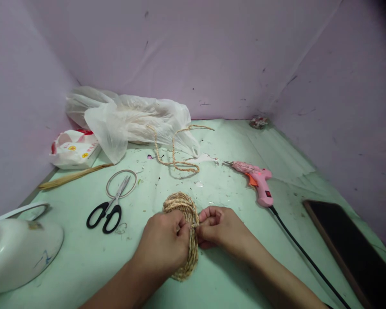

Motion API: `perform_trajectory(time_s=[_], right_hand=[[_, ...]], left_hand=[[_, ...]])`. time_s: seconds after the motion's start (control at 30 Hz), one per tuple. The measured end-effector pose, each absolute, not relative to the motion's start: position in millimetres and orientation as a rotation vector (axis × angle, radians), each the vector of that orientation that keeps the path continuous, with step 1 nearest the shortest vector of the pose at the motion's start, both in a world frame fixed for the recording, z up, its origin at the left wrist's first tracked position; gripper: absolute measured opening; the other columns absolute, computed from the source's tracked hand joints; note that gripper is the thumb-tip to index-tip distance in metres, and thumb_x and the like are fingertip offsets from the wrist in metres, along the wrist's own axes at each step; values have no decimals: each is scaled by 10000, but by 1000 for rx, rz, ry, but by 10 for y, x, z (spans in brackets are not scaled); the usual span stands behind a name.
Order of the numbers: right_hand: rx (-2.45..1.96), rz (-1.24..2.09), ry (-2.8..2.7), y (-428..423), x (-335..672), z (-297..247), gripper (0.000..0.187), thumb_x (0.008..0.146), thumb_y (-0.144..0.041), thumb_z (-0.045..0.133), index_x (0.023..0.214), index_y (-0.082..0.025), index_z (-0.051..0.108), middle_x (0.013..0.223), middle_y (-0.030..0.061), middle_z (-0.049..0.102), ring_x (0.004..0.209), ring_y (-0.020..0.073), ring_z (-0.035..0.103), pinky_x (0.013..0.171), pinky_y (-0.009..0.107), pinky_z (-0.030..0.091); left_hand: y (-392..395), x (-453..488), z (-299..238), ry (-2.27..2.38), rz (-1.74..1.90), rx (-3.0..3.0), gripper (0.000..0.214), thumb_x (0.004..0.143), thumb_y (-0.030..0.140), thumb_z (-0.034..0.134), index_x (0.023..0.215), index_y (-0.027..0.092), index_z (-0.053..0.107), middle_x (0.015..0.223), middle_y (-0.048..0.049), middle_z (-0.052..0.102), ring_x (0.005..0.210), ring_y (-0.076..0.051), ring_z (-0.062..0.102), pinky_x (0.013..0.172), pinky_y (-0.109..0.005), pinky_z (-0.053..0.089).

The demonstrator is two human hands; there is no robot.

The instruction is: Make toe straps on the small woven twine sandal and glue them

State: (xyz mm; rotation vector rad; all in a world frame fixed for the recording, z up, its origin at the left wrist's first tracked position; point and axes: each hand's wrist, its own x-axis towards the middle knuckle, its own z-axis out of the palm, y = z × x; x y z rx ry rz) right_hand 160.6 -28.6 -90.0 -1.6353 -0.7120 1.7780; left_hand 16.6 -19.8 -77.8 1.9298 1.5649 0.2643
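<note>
A small oval piece of coiled straw rope [180, 201], shaped like a slipper, lies on the pale green table in front of me. My left hand [167, 236] is closed over its left side and grips it, hiding much of the middle. At the right edge of the piece, my right hand [220, 227] is closed in a pinch, its fingertips close to the left ones. A small pale bit shows between the two hands, too small to name. Beyond the piece, a loose length of straw rope [182, 168] curls on the table.
To the right are a pink glue gun [254, 176] with a black cord [299, 244] and a dark phone [350, 253]. Leftward lie black-handled scissors [111, 210], a ring [108, 183], a straw bundle [73, 177] and a white lamp-like object [22, 253]. A plastic bag [138, 116] and tissue pack [80, 150] sit behind.
</note>
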Motion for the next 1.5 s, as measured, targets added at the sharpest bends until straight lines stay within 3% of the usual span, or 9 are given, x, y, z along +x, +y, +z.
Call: perform_trajectory(time_s=[0.27, 0.43, 0.53, 0.73, 1.0, 1.17, 1.3, 1.5], right_hand=[[-1595, 1826, -745, -286, 1642, -883, 236, 457, -80, 564, 633, -187, 449, 408, -68, 571, 396, 84, 525, 456, 214, 461], [-1642, 1786, -798, -290, 1645, -849, 231, 523, -209, 690, 628, -174, 488, 444, -48, 575, 426, 102, 555, 451, 222, 469], [-1694, 1760, -838, -296, 1648, -859, 218, 559, -273, 702, 607, -155, 525, 440, -28, 578, 424, 102, 559, 434, 210, 453], [-1556, 1861, -708, -301, 1696, -881, 322, 456, -275, 794, 634, -127, 570, 505, -18, 613, 477, 95, 575, 490, 212, 466], [-1293, 1888, -552, -336, 1640, -847, 400, 374, -318, 846, 609, -109, 599, 516, -33, 586, 479, 73, 545, 568, 237, 478], [-1251, 1809, -605, -359, 1575, -862, 396, 405, -367, 827, 619, -120, 605, 522, -32, 591, 490, 85, 549, 570, 243, 453], [-1266, 1725, -690, -370, 1550, -814, 278, 478, -278, 794, 611, -124, 604, 523, -37, 577, 486, 65, 505, 528, 206, 399], [-1249, 1682, -816, -429, 1466, -783, 212, 509, -89, 673, 662, -156, 542, 578, -44, 570, 532, 76, 504, 531, 196, 399]], left_hand=[[-164, 180, -735, 1564, 239, 1840, 132, 625, 183, 433, 500, 192, 477, 465, 40, 453, 474, -110, 407, 465, -214, 269], [-181, 157, -772, 1505, 286, 1891, 292, 723, 271, 437, 445, 184, 433, 444, 37, 399, 460, -103, 360, 456, -215, 265], [-208, 154, -776, 1523, 260, 1889, 257, 741, 284, 453, 508, 191, 509, 471, 33, 455, 463, -108, 382, 462, -219, 281], [-248, 201, -745, 1420, 427, 1995, 165, 694, 109, 468, 613, 189, 587, 694, -19, 576, 659, -144, 524, 594, -240, 382], [-208, 171, -625, 1425, 376, 1981, 87, 728, 168, 502, 688, 188, 576, 592, 13, 551, 547, -123, 508, 536, -229, 394], [-270, 108, -639, 1361, 464, 2388, 197, 783, 145, 412, 660, 177, 563, 599, -22, 576, 525, -134, 535, 508, -236, 397], [-318, 109, -695, 1252, 645, 2734, 254, 760, 83, 370, 578, 194, 508, 514, -13, 522, 414, -133, 496, 411, -237, 355], [-322, 131, -732, 1337, 716, 2693, 199, 730, 59, 360, 681, 198, 493, 572, -16, 532, 444, -147, 512, 430, -248, 364]])
